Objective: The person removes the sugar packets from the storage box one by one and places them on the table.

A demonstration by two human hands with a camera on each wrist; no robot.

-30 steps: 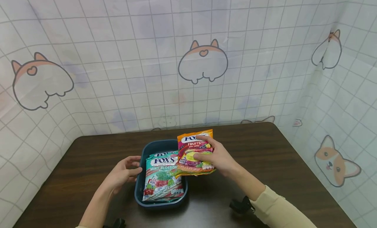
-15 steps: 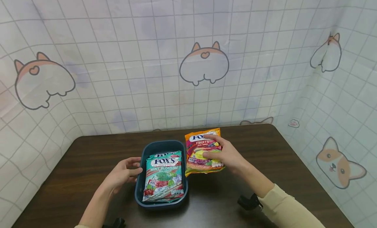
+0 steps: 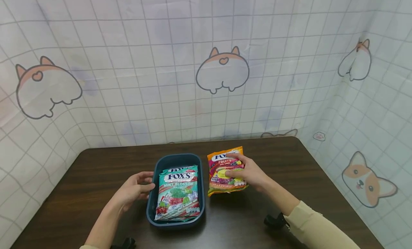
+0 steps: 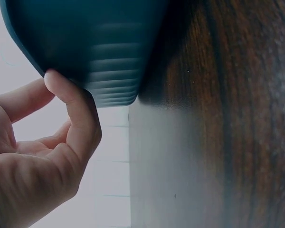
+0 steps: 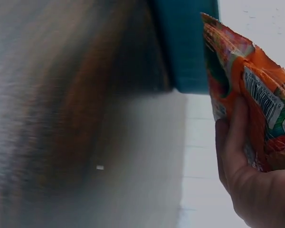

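Observation:
My right hand (image 3: pixel 254 174) grips an orange and magenta bag of fruit candy (image 3: pixel 219 190), just right of a dark teal container. In the right wrist view the candy bag (image 5: pixel 275 71) is seen from its side, barcode showing, with fingers curled against it. The container (image 3: pixel 175 225) has rounded corners and holds teal bags of mint candy (image 3: pixel 178 197), stacked with the top one face up. At its left wall rests my left hand (image 3: pixel 132 190), thumb and fingertips touching the outside near the rim. In the left wrist view, ribbing lines the container wall (image 4: pixel 114 57).
Everything is on a dark brown wooden table (image 3: pixel 257 224). Behind it hangs a white gridded cloth (image 3: pixel 154 81) with corgi drawings. Black straps (image 3: pixel 275 222) show at the wrists, beside a cream sleeve (image 3: pixel 317 225).
My right hand has carried the fruit candy bag rightward from over the container's right edge to beside it, and slightly lower. The left hand has stayed at the container.

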